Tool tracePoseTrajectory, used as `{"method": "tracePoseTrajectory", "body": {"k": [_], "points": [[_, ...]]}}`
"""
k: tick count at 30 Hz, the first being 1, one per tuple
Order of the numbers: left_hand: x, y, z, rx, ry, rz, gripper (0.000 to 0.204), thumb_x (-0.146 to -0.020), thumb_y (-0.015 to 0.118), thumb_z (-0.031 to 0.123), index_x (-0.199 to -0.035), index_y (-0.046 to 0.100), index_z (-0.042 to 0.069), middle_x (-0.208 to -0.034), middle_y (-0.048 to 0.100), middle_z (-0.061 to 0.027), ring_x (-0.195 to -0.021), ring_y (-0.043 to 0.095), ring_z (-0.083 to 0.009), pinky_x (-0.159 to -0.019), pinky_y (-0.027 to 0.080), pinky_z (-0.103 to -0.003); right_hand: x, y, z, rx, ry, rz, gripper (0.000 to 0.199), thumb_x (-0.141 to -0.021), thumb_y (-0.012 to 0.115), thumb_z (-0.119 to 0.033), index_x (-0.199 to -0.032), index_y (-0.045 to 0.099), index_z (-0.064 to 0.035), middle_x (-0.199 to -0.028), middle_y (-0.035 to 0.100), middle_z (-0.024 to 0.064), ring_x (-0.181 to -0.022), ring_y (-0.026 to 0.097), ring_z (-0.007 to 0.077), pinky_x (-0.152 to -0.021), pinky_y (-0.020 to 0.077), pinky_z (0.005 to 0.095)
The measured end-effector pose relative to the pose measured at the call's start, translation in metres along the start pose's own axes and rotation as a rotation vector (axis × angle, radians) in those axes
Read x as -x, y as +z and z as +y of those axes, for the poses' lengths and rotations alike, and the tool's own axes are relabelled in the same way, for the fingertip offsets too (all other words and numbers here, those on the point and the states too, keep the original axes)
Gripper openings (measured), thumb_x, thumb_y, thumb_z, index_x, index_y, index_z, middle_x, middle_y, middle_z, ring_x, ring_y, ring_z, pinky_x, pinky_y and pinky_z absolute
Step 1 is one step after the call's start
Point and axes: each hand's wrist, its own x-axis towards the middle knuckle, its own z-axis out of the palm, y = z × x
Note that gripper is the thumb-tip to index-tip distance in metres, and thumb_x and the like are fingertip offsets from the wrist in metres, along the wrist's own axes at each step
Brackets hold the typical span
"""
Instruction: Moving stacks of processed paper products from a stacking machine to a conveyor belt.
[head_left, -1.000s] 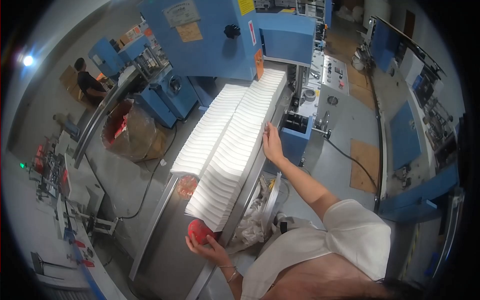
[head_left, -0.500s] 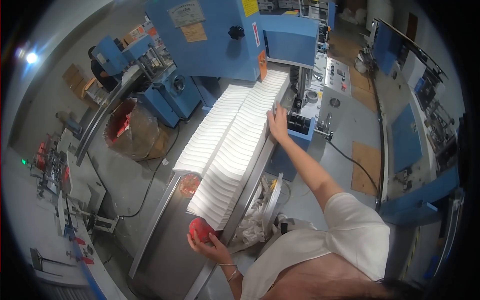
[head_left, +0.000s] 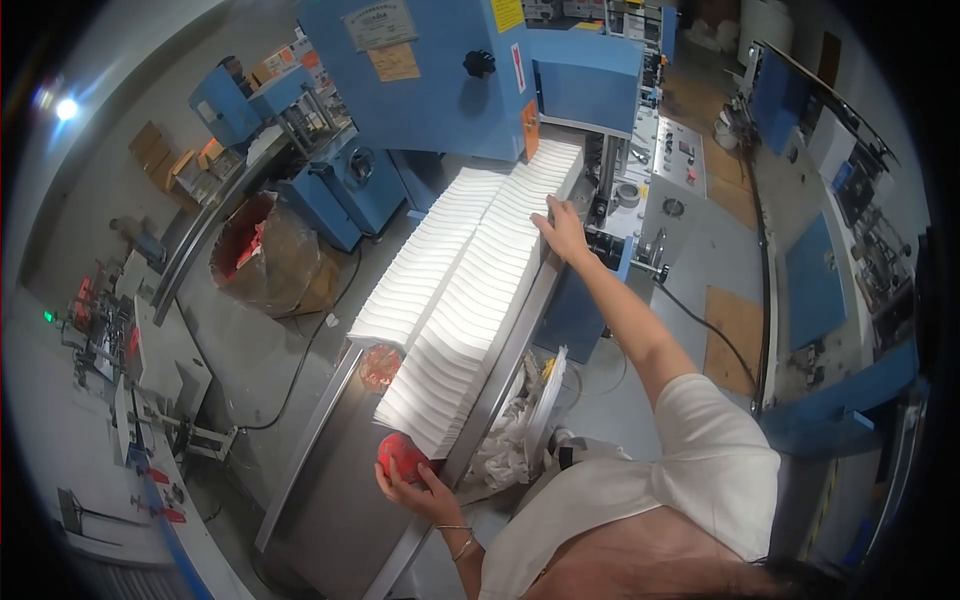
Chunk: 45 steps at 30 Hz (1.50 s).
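Two long rows of white folded paper stacks stand on edge along a metal feed table [head_left: 320, 520]: a left row [head_left: 425, 265] and a right row [head_left: 475, 310]. My left hand [head_left: 418, 492] is closed round a red rounded block [head_left: 402, 458] pressed against the near end of the right row. Part of the block is hidden by my fingers. At the near end of the left row rests a similar round piece, reddish and shiny [head_left: 380, 368]. My right hand [head_left: 566, 232] lies on the upper right edge of the right row, fingers apart, gripping nothing.
A blue machine housing [head_left: 430, 85] overhangs the far end of the rows. To its right is a control panel [head_left: 682, 150]. Crumpled white scraps [head_left: 505, 450] lie right of the table; a big bag [head_left: 270, 265] stands on the floor to the left.
My right hand has changed its finger pose and shifted slightly over the right row's edge. My left hand stays on the red block. A person at the far left has gone from view.
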Motion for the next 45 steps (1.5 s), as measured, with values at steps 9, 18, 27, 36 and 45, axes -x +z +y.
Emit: {"method": "tracePoseTrajectory", "body": {"k": [9,18,27,36,45], "points": [[0.001,0.002,-0.002,-0.009,0.003,0.001,0.039,-0.080,0.050,0.013,-0.117,0.041,0.006,-0.127,0.031,-0.0194,-0.114,0.032,-0.0352,-0.093,0.028,-0.045,0.004,-0.011,-0.007,0.138,-0.169,-0.022,0.043,-0.079,0.054,-0.028,-0.109,0.048,0.0024,-0.096,0.047,0.0206,-0.086,0.049,0.0357,-0.076,0.0404,0.0388],[0.000,0.004,-0.003,0.000,0.002,0.011,0.040,-0.079,0.051,0.012,-0.117,0.041,0.005,-0.127,0.032,-0.0192,-0.114,0.032,-0.0351,-0.094,0.026,-0.045,-0.002,-0.012,-0.009,0.226,-0.379,0.075,0.027,-0.076,0.056,-0.023,-0.085,0.054,0.0018,-0.086,0.050,0.0173,-0.084,0.048,0.0331,-0.075,0.0396,0.0388],[-0.020,-0.004,0.006,-0.150,0.096,0.022,0.032,-0.073,0.057,0.012,-0.104,0.051,0.008,-0.118,0.044,-0.0112,-0.112,0.038,-0.0301,-0.094,0.027,-0.044,-0.032,-0.012,-0.011,0.208,-0.370,-0.249,0.027,-0.077,0.047,-0.025,-0.072,0.050,0.0013,-0.075,0.055,0.0205,-0.074,0.053,0.0358,-0.069,0.0425,0.0425],[-0.069,0.022,-0.004,-0.164,0.138,-0.592,0.036,-0.063,0.057,0.005,-0.098,0.049,0.010,-0.106,0.047,-0.0101,-0.104,0.042,-0.0274,-0.094,0.025,-0.047,-0.040,-0.002,-0.064,0.424,-0.151,-0.668,0.072,-0.073,0.043,-0.059,-0.123,0.032,-0.0087,-0.114,0.041,0.0300,-0.104,0.044,0.0410,-0.088,0.0347,0.0444],[-0.122,0.037,0.008,-0.308,0.895,-0.587,0.056,-0.061,0.055,-0.001,-0.113,0.045,0.015,-0.123,0.027,-0.0153,-0.118,0.027,-0.0355,-0.093,0.027,-0.048,-0.048,0.011,-0.062,0.535,-0.071,-0.863,0.100,-0.061,0.049,-0.069,-0.135,0.011,-0.0131,-0.130,0.018,0.0334,-0.120,0.022,0.0467,-0.100,0.0201,0.0445]]}}
